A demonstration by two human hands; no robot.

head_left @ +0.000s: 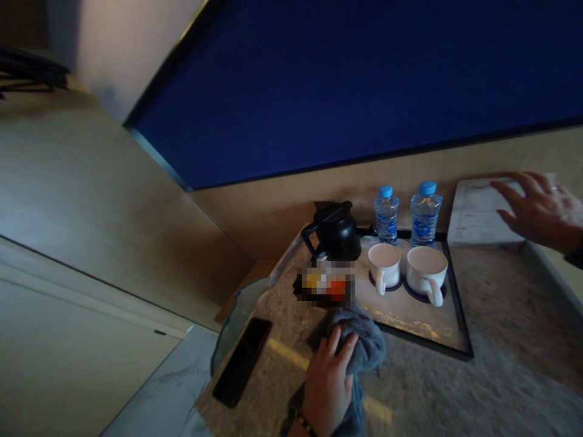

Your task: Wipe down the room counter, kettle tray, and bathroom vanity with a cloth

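Note:
My left hand (327,379), a beaded bracelet at its wrist, presses a bunched grey cloth (359,337) onto the stone-patterned tabletop (410,388). Its fingers curl over the cloth, close to the tray's front left edge. At the far right, my right hand (542,206) is spread over a white printed sheet (478,212) against the wall, holding nothing; whether it touches the sheet I cannot tell. Just beyond the cloth lies a pixelated dark item (324,285) with yellow and red patches.
A black-rimmed tray (462,321) carries two white cups (384,267) on dark coasters and two water bottles (386,215) with blue caps. A black kettle (339,233) stands at its left. Near the table's left edge lies a dark phone (243,362). A blue panel (364,79) covers the wall above.

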